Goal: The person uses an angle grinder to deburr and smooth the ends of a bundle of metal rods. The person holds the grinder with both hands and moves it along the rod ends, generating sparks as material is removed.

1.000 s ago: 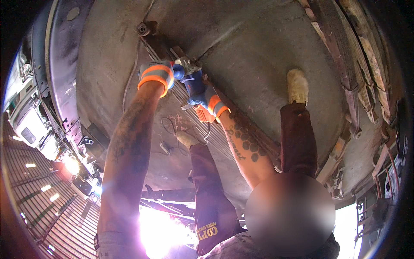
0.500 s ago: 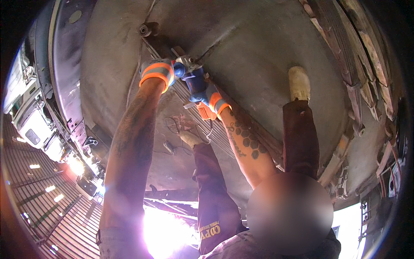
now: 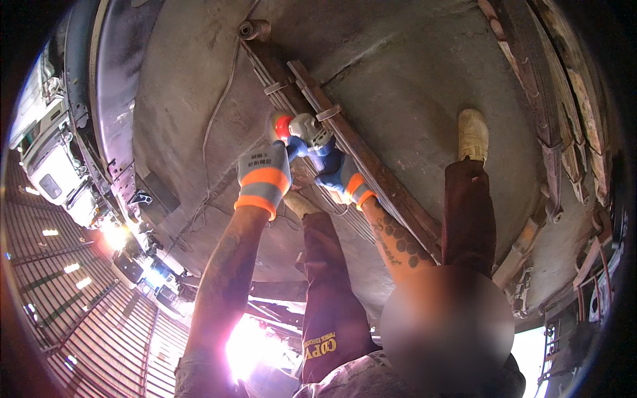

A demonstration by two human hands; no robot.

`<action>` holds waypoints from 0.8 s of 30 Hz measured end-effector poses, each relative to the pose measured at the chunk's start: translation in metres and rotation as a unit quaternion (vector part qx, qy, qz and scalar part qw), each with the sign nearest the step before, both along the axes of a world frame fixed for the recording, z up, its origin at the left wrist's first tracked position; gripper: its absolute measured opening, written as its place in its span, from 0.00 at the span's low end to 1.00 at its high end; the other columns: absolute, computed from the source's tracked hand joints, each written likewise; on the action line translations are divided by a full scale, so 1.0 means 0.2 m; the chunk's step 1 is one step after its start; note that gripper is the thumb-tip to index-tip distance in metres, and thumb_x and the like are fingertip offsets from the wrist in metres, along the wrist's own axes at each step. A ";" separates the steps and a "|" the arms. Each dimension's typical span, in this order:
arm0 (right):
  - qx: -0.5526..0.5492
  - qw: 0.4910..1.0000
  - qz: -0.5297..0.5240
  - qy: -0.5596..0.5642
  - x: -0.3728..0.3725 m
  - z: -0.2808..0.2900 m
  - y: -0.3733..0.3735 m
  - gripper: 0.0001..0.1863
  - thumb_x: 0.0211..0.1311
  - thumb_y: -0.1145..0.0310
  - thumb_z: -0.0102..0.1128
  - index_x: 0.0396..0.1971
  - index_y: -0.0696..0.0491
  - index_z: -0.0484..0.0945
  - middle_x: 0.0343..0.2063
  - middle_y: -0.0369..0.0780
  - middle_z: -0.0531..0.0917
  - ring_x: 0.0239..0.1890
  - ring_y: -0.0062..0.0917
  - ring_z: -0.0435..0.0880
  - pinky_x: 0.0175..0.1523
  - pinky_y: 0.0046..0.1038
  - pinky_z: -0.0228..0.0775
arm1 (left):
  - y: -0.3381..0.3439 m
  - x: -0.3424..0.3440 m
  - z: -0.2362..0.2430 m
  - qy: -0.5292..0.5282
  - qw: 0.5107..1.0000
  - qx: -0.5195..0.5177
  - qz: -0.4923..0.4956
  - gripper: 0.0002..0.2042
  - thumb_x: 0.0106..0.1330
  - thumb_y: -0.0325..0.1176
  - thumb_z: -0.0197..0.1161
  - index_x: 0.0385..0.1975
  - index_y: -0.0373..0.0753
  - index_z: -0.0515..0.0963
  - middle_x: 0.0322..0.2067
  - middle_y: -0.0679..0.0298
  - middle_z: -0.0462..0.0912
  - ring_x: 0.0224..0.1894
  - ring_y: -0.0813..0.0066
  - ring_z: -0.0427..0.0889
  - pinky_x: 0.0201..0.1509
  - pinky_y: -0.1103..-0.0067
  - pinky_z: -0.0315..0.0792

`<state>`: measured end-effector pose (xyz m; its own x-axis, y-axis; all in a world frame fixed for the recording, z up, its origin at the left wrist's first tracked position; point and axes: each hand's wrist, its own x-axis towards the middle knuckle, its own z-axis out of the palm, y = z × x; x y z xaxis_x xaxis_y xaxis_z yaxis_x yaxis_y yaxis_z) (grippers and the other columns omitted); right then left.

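Both my hands wear grey-and-blue work gloves with orange cuffs. Between them is an angle grinder point(image 3: 313, 131) with a silver head, a blue body and a disc with a red centre point(image 3: 283, 127). My right hand point(image 3: 340, 178) is wrapped round its blue body. Closed at the front, my left hand point(image 3: 265, 166) grips the grinder near its head; the exact part is hidden by the glove. The tool is over a long leaf spring stack point(image 3: 279, 93) lying on the floor. I cannot tell whether the disc touches the metal.
A second leaf spring bar point(image 3: 371, 156) lies alongside the first. My shoes stand on the concrete floor point(image 3: 424, 79) either side of the work. More leaf springs point(image 3: 544, 99) lie at the right. A thin cable point(image 3: 222, 106) runs across the floor at left, near a dark metal frame point(image 3: 123, 79).
The grinder has been turned, so its red-centred disc now shows at the left of the head. Both hands have come nearer to me with it, and the left hand's back now faces up.
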<state>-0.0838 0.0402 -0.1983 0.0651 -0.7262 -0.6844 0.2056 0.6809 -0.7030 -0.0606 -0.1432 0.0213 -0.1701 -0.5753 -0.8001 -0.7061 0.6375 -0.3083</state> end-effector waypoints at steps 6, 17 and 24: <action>-0.049 0.991 0.090 0.081 -0.02 0.22 -0.16 0.48 0.50 0.53 0.75 0.72 0.52 0.69 0.70 0.50 0.74 0.71 0.46 0.73 0.75 0.41 0.64 | -0.04 0.01 -0.01 0.024 0.997 -0.017 -0.072 0.10 0.70 0.34 0.63 0.45 0.41 0.87 0.41 0.54 0.93 0.44 0.52 0.93 0.48 0.61 0.85; -0.071 0.995 0.065 0.012 -0.33 0.18 -0.49 0.49 0.47 0.55 0.80 0.70 0.45 0.62 0.70 0.48 0.62 0.71 0.49 0.57 0.76 0.43 0.55 | -0.45 -0.20 -0.43 0.024 0.992 -0.022 -0.118 0.13 0.73 0.38 0.62 0.51 0.45 0.88 0.48 0.56 0.93 0.51 0.53 0.92 0.53 0.60 0.85; -0.101 0.976 0.078 0.178 -0.23 0.11 -0.49 0.22 0.44 0.55 0.79 0.35 0.52 0.82 0.33 0.46 0.85 0.35 0.45 0.80 0.45 0.44 0.76 | -0.47 -0.17 -0.40 -0.017 0.995 -0.002 -0.094 0.13 0.68 0.35 0.67 0.50 0.43 0.87 0.48 0.53 0.92 0.51 0.51 0.92 0.54 0.60 0.84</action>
